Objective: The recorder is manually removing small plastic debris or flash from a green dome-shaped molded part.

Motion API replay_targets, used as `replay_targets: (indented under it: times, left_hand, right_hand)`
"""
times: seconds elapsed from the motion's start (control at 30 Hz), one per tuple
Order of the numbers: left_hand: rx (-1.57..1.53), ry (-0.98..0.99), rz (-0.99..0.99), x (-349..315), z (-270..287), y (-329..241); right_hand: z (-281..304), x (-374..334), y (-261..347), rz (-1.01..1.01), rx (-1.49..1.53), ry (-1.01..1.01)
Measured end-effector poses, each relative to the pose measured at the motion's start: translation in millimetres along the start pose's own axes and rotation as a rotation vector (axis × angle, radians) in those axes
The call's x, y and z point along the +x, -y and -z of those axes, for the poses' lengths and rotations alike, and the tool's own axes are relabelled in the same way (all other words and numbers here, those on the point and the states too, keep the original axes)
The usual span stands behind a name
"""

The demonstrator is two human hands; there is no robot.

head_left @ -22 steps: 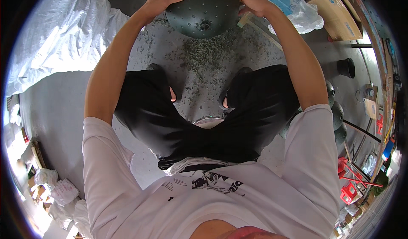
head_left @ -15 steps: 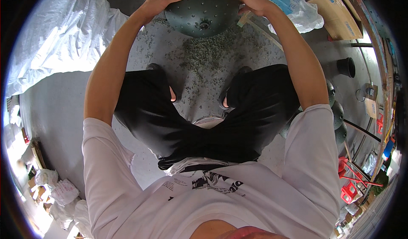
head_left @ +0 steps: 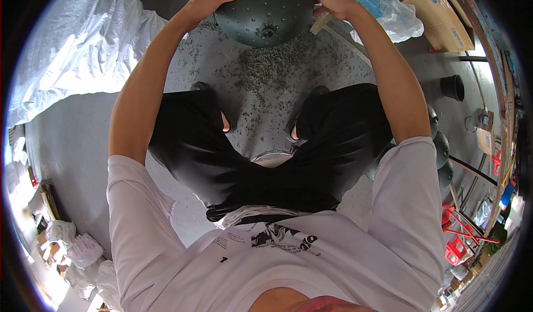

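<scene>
A dark green studded ball [head_left: 264, 13], or a rounded shell like one, is held out in front of me at the top of the view. Small knobs dot its surface, and a round fitting or hole shows on the side toward me. My left hand [head_left: 208, 4] grips its left side with the thumb laid over the top. On the opposite side my right hand [head_left: 330, 1] holds it the same way, thumb on the upper surface. Most of the other fingers are hidden behind the ball, whose far part is cut off by the picture's edge.
Small dark green bits [head_left: 269, 68] litter the grey floor between my feet. White plastic sheeting [head_left: 83, 51] drapes at the left. To the right are a plastic bag [head_left: 397, 20], a cardboard box [head_left: 436, 18], a black pot [head_left: 452, 88] and similar green balls [head_left: 441, 148] beside my leg.
The ball has tipped or shifted very slightly away from me. Both hands keep their hold on it, nearly in the same place.
</scene>
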State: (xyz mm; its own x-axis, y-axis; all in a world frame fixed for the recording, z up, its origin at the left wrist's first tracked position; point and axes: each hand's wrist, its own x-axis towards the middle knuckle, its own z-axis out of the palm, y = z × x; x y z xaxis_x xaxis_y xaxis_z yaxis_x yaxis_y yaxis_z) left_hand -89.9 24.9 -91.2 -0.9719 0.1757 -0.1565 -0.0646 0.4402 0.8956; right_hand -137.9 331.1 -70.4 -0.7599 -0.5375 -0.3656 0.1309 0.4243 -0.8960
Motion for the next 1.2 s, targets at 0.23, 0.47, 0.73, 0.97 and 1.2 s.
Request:
replay_targets:
  times: [0.23, 0.47, 0.73, 0.97, 1.2]
  left_hand:
    - [0.072, 0.012, 0.041, 0.5, 12.6, 13.3]
    - [-0.054, 0.027, 0.076, -2.9, 4.3, -12.8]
    - [-0.070, -0.046, -0.102, -10.7, 12.3, -14.4]
    - [-0.159, 0.133, 0.005, -1.2, 7.5, -12.7]
    - [0.218, 0.129, -0.213, -5.7, -11.6, 18.3]
  right_hand:
    - [-10.0, -5.2, 14.1, -0.044, 0.030, -0.002]
    - [-2.3, -4.8, 6.7, -0.015, 0.020, -0.015]
    - [-10.6, 1.8, 21.7, -0.226, 0.062, -0.071]
    - [9.6, 24.7, -14.7, -0.063, 0.102, 0.102]
    - [8.5, 31.9, -53.0, 0.005, -0.278, 0.151]
